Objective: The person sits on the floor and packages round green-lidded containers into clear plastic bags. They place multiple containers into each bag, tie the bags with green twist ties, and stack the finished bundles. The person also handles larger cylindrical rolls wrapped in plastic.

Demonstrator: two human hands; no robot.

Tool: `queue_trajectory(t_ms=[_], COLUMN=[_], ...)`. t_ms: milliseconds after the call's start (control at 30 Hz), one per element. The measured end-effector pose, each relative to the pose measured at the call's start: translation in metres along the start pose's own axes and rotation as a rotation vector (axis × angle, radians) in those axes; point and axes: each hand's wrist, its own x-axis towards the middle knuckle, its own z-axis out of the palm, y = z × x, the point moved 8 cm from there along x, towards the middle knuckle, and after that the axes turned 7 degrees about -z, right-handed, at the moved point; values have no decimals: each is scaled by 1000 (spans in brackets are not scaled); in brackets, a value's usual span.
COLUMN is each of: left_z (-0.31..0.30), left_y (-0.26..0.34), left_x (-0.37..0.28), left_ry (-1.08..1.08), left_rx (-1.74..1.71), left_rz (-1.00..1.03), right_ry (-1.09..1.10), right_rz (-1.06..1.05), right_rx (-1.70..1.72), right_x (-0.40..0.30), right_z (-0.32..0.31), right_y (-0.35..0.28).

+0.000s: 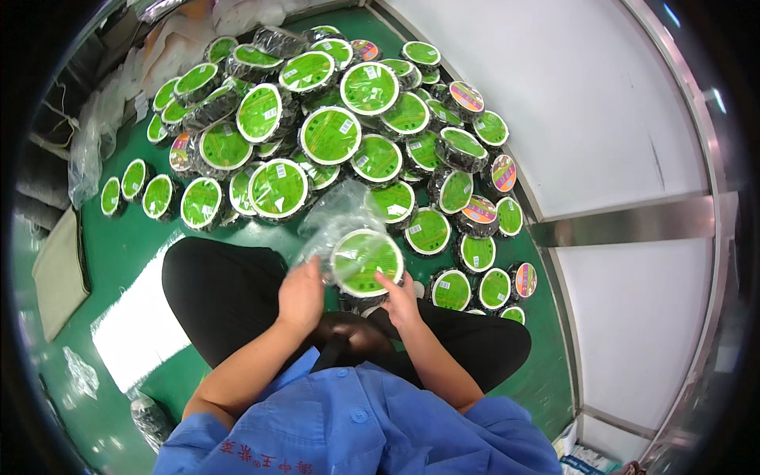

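Between my hands is a round, dark package (365, 270) with a green, white-rimmed label facing up. My right hand (402, 300) grips its lower right side, the thumb lying over the label. At its left, my left hand (301, 294) holds a loose clear plastic bag (338, 217), which drapes partly over the package and spreads beyond it. How far the package sits inside the bag is hard to tell. Just past the bag, a large pile of similar round packages (330, 135) covers the floor, most with green labels showing.
A white wall panel (594, 119) bounds the right side. Some packages show orange and purple labels (466, 97). On the green floor (249, 234) at left lie a folded beige cloth (59, 273) and crumpled clear plastic (80, 373). A dark wrapped bundle (149, 418) rests at lower left.
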Motion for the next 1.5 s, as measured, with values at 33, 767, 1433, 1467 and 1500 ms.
queue_trajectory(t_ms=[33,767,1433,1467,1500], left_z=[-13,52,-11,-3,5], left_y=[-4,28,-37,-30,-26], left_x=[0,-65,59,62,62], left_ry=[145,-518,-769,-765,-754], left_rx=[-141,-297,-1157,-1151,-1140], left_rz=[35,-131,-765,-783,-813], right_ry=[71,128,-1160,-1138,-528], right_rz=[128,269,365,-19,-141], right_rx=[168,346,-625,-649,-491], right_x=[-6,-5,-32,34,107], right_z=[-3,-6,121,99,62], right_y=[5,58,-136,-175,-205])
